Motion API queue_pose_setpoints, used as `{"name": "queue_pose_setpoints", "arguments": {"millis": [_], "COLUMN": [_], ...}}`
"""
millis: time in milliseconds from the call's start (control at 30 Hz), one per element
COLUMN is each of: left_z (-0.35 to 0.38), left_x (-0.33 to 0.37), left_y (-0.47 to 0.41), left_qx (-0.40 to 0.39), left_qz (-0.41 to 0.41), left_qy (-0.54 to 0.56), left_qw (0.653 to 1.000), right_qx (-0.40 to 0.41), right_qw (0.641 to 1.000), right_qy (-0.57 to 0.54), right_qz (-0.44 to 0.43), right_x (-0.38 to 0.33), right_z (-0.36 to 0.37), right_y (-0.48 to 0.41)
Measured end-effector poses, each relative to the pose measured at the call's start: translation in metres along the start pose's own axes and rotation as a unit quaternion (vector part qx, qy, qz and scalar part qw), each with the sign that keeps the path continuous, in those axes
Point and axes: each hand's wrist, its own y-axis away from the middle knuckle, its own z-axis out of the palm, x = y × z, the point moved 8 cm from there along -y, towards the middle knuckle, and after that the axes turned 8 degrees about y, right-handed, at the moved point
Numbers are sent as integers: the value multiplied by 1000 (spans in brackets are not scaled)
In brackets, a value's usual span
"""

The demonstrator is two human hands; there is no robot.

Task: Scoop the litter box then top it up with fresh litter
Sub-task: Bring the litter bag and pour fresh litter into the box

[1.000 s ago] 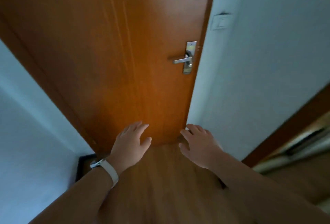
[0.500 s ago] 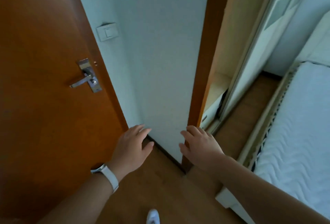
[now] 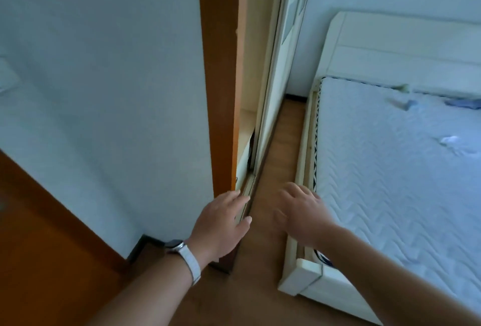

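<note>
Our left hand point(image 3: 221, 224), a white-strapped watch point(image 3: 186, 255) at its wrist, and our right hand point(image 3: 303, 215) hover just left of the bed point(image 3: 390, 182), fingers loosely spread and holding nothing. The door frame point(image 3: 221, 91) stands further left. Where the litter box lies we cannot tell.

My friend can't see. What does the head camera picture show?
Two empty hands reach forward, fingers relaxed: the left hand, with a white watch, beside a brown door frame, the right hand near a bare white mattress on a cream bed frame. Wooden floor runs between them.
</note>
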Motion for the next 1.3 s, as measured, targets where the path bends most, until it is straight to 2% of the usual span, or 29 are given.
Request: {"name": "queue_pose_setpoints", "arguments": {"millis": [267, 567, 833, 1000, 1167, 1300], "left_z": [2, 7, 1, -12, -22, -22], "left_x": [28, 38, 21, 15, -8, -21], "left_y": [-87, -174, -250, -285, -294, -291], "left_qx": [-24, -8, 27, 92, 139, 144], "left_qz": [75, 63, -30, -101, -192, -245], "left_qy": [-49, -110, -157, -155, -153, -137], "left_qw": [996, 992, 987, 978, 959, 949], "right_qx": [30, 45, 31, 31, 28, 24], "right_qw": [993, 987, 995, 995, 989, 984], "right_qy": [-31, -52, -81, -74, -69, -72], "right_qz": [109, 147, 38, -56, -127, -163], "right_x": [52, 121, 142, 139, 124, 107], "right_z": [-13, -16, 4, 2, 3, 3], "right_y": [-16, -59, -192, -272, -323, -342]}}
